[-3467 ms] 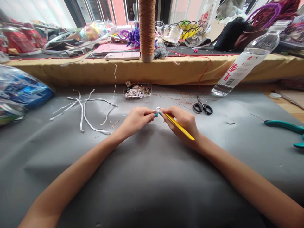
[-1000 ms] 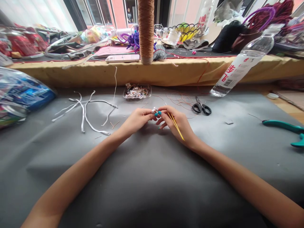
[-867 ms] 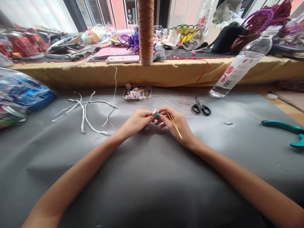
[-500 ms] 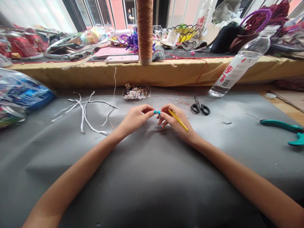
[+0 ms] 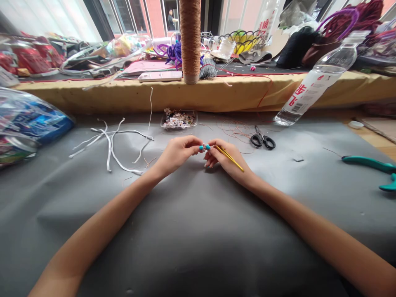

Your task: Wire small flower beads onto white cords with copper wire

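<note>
My left hand (image 5: 179,153) pinches a tiny whitish piece (image 5: 204,147) between thumb and forefinger; its kind is too small to make out. From the other side, the thumb and forefinger of my right hand (image 5: 227,156) close on the same piece. Yellow tweezers (image 5: 229,158) lie across the right hand, tucked at the base of the forefinger with one end pointing back toward the wrist. Behind the hands stands a clear plastic tray (image 5: 178,126) with small white and dark pieces in it. Black-handled scissors (image 5: 262,139) rest on the mat to the right.
White cords (image 5: 109,148) lie on the grey mat (image 5: 192,231) at left, beside a blue plastic bag (image 5: 40,119). Thin copper wire (image 5: 236,131) curls near the scissors. A tilted water bottle (image 5: 320,82) and teal pliers (image 5: 369,163) are at right. A cluttered ledge (image 5: 123,93) runs behind.
Both hands stay pinched together, with the fingertips shifted slightly around the tiny piece. The tweezers have turned a little in the right hand. The whole view has moved slightly.
</note>
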